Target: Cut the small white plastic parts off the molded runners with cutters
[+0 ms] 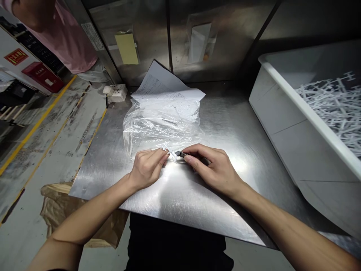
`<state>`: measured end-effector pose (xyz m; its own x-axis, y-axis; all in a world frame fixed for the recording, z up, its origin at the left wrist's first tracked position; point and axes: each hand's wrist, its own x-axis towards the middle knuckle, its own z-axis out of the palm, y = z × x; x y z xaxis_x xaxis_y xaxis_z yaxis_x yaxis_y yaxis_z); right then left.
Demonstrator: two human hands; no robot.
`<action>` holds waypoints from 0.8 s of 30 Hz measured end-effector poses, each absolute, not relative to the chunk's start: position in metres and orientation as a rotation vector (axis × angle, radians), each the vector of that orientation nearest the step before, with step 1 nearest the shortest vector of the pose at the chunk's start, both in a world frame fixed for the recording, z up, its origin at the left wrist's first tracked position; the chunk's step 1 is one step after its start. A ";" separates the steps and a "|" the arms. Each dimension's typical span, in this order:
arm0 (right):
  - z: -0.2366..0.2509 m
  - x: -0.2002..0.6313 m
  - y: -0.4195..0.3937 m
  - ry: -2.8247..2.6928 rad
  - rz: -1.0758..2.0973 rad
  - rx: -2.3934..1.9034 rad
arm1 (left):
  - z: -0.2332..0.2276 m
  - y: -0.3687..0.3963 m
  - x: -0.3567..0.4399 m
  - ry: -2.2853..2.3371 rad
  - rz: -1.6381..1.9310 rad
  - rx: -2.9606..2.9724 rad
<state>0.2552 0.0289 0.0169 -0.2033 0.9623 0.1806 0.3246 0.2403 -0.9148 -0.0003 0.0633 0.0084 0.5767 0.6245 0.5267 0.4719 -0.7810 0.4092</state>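
At centre frame I note both hands meeting on the brushed steel worktable (pixel 225 124). The left hand (pixel 148 167) pinches a small white plastic branched part (pixel 167 149) between thumb and fingertips, pressing it against the table surface, evidently to steady it. The right hand (pixel 216 167) is closed around a small dark metal cutting tool (pixel 181 154), of which only the tip shows; its nose sits just beside the white part, touching or nearly so, I cannot tell which. Directly above the hands lies a crumpled clear plastic bag (pixel 160 126), mouth toward the worker, placed within easy reach. Beneath its far end rests a printed white paper sheet (pixel 163 84), leaning on the steel back panel. At right frame stands a large white plastic bin (pixel 284 120) holding many similar white branched pieces (pixel 335 105). A person in a pink shirt (pixel 67 41) stands upper left, well apart.
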 end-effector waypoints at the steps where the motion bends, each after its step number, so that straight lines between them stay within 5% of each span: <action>1: 0.016 0.254 0.029 -1.676 0.981 -1.206 | 0.008 0.063 0.000 0.923 0.989 2.571; 24: 0.027 0.254 0.023 -1.689 1.094 -1.221 | 0.006 0.062 -0.001 1.071 0.874 2.447</action>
<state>0.2537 0.0231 0.0265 -0.2465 0.9642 0.0976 0.3049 0.1727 -0.9366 -0.0007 0.0618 0.0058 0.5291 0.7466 0.4032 0.5447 -0.6632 0.5133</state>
